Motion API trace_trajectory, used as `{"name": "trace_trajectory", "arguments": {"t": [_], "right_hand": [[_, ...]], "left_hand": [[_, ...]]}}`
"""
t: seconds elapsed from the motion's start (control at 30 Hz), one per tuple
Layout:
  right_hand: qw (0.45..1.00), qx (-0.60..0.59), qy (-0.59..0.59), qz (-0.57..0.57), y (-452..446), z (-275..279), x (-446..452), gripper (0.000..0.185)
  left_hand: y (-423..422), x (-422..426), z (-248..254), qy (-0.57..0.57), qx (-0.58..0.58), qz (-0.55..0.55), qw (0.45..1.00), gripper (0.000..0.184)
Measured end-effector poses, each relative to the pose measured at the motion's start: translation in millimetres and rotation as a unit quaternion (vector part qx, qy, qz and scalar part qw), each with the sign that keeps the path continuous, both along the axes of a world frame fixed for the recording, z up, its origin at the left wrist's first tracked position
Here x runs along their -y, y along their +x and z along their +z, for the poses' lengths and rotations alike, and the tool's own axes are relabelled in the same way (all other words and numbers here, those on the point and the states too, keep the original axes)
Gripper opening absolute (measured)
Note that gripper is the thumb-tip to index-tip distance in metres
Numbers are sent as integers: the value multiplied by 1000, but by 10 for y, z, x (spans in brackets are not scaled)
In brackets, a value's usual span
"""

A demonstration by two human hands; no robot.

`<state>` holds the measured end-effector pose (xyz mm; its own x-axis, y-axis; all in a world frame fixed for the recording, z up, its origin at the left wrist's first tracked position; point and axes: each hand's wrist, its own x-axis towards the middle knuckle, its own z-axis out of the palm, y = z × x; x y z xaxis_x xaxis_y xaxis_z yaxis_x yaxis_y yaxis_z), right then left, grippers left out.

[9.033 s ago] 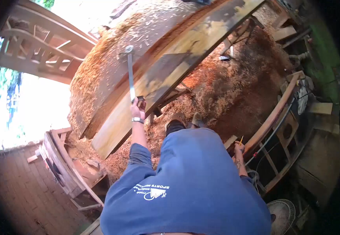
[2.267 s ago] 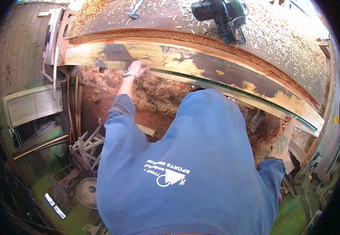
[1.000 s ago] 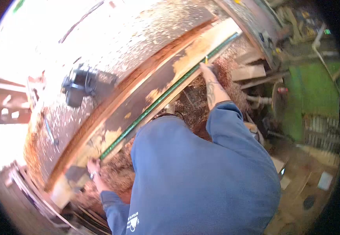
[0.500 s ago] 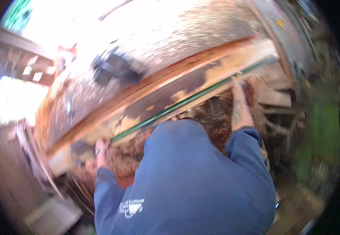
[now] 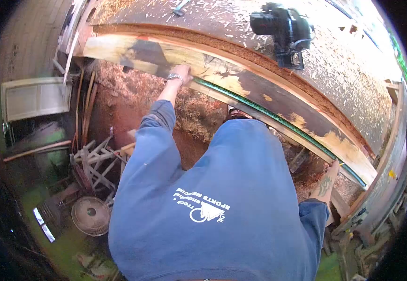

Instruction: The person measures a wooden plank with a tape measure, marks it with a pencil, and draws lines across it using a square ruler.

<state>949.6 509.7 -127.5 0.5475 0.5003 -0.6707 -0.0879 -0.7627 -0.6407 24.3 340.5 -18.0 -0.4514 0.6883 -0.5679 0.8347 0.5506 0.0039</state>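
Observation:
A long board (image 5: 278, 100) with pale and dark patches runs slantwise in front of me. Along its near edge lies a narrow green tape measure (image 5: 278, 116), stretched out straight. My left hand (image 5: 181, 73), with a watch at the wrist, is closed over the board's edge at the left end of the green tape; its fingertips are partly hidden. Farther right, my right hand (image 5: 333, 169) sits against the near edge by the tape. A thin yellow pencil (image 5: 342, 164) pokes out from its pinched fingers. The tape runs on past this hand.
A black power tool (image 5: 283, 33) stands on the shavings-strewn surface (image 5: 227, 21) beyond the board. A blue-handled tool (image 5: 180, 9) lies at the top. Lower left are a round fan (image 5: 91, 215), wooden sticks (image 5: 95, 164) and a framed panel (image 5: 37, 99).
The view has swung round, so the board now slopes down to the right, and it is sharper. Both hands remain at the board's near edge beside the tape.

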Motion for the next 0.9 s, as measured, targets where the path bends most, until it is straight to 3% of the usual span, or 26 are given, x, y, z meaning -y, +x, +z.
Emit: {"name": "trace_trajectory", "arguments": {"t": [0.37, 0.5, 0.57, 0.67, 0.9], "right_hand": [[999, 19, 21, -25, -72, 44, -83, 27], [994, 84, -48, -52, -314, 254, -123, 29], [992, 91, -67, -61, -129, 60, -198, 29], [998, 40, 38, -35, -242, 212, -18, 31], [998, 32, 51, 3, -235, 316, 84, 28]], "left_hand": [[25, -29, 173, -3, 12, 11, 1000, 31], [-8, -34, 151, -6, 19, 9, 1000, 32], [-1, -60, 167, -8, 5, -6, 1000, 33], [-33, -85, 119, -23, 23, 0, 999, 33], [-11, -113, 166, -19, 17, 10, 1000, 33]]}}
